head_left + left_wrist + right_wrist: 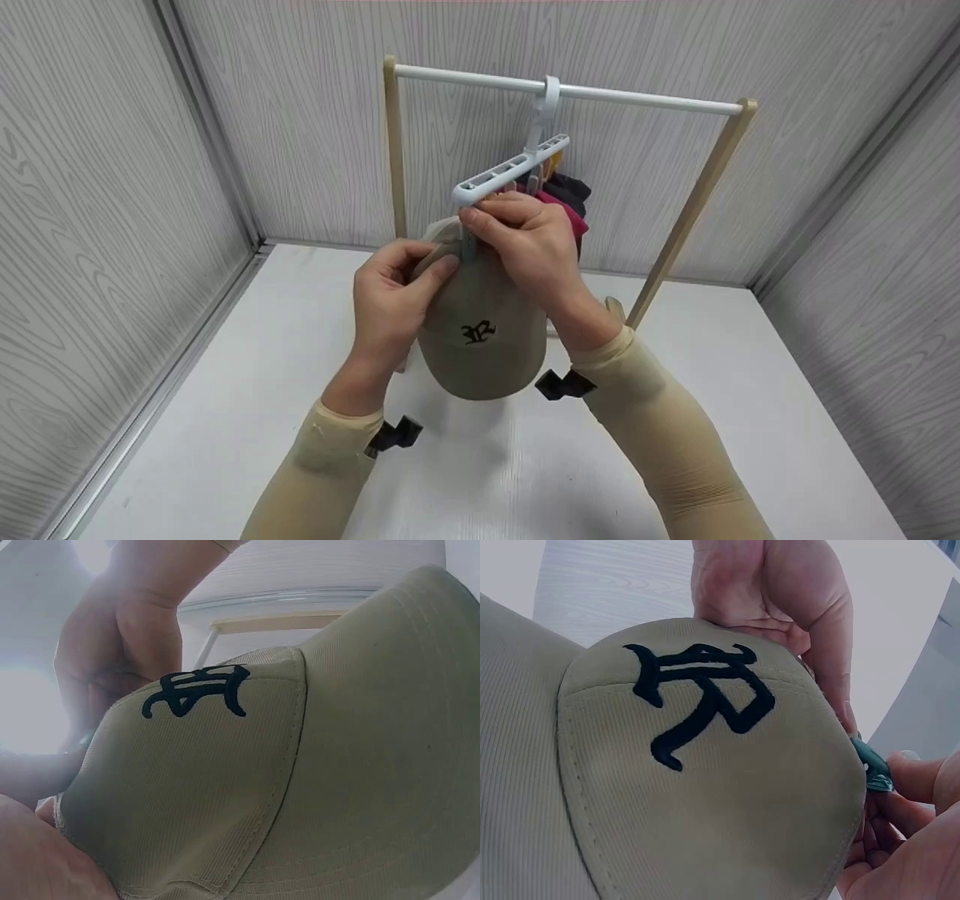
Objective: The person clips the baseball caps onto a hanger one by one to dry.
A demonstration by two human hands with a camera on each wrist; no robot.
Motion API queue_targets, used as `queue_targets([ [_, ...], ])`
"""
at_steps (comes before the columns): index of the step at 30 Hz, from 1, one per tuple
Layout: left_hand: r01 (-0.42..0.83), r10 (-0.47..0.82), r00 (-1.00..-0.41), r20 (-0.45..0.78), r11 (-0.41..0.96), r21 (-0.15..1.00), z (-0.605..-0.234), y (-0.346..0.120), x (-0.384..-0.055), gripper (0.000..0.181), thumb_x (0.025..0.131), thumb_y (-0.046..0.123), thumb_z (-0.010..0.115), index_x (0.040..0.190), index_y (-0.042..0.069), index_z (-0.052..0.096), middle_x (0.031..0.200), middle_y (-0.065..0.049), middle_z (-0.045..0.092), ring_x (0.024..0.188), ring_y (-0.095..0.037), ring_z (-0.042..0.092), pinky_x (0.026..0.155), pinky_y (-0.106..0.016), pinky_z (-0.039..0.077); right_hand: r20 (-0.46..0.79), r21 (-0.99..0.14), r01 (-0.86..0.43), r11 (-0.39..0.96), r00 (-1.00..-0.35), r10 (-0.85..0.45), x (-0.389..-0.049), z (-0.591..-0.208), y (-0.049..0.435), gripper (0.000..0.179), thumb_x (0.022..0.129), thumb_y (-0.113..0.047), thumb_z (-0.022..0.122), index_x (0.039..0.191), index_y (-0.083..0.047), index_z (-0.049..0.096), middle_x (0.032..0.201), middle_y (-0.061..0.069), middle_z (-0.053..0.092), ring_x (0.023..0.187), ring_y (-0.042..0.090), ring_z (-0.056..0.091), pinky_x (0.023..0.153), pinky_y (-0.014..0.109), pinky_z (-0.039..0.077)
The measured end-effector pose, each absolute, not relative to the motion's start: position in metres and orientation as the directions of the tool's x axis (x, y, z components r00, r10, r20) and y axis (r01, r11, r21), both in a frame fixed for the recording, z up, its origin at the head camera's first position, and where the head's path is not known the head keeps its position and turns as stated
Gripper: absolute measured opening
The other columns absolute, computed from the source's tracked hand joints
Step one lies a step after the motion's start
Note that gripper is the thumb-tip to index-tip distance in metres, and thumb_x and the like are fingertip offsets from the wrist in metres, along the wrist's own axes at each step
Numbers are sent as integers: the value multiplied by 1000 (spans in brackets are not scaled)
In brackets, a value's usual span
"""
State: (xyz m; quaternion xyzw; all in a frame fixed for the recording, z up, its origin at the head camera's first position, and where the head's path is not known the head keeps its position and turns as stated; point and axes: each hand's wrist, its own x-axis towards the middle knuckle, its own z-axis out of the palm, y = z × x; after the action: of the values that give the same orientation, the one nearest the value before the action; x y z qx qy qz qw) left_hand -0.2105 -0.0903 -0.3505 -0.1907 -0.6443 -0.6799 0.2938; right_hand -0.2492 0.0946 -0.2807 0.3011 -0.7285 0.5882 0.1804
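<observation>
A beige baseball cap (pixel 484 367) with a dark embroidered letter (pixel 705 690) hangs crown up and brim down below the front end of a white clip hanger (pixel 495 178). My left hand (pixel 386 304) pinches the cap's fabric at its upper left edge between thumb and fingers. Just under the hanger's front end, my right hand (pixel 536 251) pinches a teal clip (pixel 877 772) at the top of the cap. Part of that clip is covered by my fingers. The left wrist view shows the cap's front panel and brim (pixel 375 750) close up.
The hanger's hook (pixel 551 94) goes over the white rail (pixel 645 99) of a wooden-legged rack. Behind my right hand, a pink item (pixel 564 211) and a black item (pixel 570 191) hang from the hanger. White table (pixel 225 420) below; grey wood-grain panels (pixel 97 150) stand around.
</observation>
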Motion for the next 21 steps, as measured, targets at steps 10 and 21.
queue_targets([
  [10,635,-166,-761,627,4,773,-351,-89,-211,11,100,9,85,108,2,82,96,-9,76,80,-25,67,70,-30,59,606,-756,-641,133,-763,-225,-247,-281,93,18,102,-17,83,116,-7,88,104,2,81,93,18,62,75,31,53],
  [21,613,-155,-778,609,27,789,-357,-94,-212,14,101,10,85,112,3,80,100,-9,75,86,-25,68,77,-32,61,524,-815,-562,140,-819,-233,-245,-288,92,25,102,-20,84,122,-5,84,98,5,75,95,20,58,77,33,51],
])
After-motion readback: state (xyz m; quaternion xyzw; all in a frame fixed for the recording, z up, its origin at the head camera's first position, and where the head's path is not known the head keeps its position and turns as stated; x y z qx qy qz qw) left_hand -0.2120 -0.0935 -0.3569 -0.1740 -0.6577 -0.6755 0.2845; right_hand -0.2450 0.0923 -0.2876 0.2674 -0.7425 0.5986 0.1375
